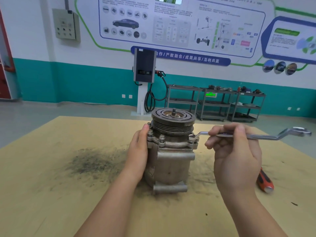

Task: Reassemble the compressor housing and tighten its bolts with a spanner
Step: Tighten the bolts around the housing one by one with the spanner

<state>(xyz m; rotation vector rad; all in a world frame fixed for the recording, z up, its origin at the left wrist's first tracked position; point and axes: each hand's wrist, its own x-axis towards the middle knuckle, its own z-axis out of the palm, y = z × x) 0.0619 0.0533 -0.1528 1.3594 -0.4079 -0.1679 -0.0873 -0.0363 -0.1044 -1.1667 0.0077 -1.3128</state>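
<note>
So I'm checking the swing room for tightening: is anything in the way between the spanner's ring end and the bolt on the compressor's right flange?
Nothing visible. The long silver offset spanner, pinched by the right hand, already has its ring end at the bolt on the right flange of the grey metal compressor. The left hand steadies the opposite side.

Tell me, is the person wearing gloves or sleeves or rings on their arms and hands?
No. The left hand and right hand are both bare, with no gloves. No sleeves show on either forearm, and I see no watch, bracelet or rings. The fingernails look short and plain.
</note>
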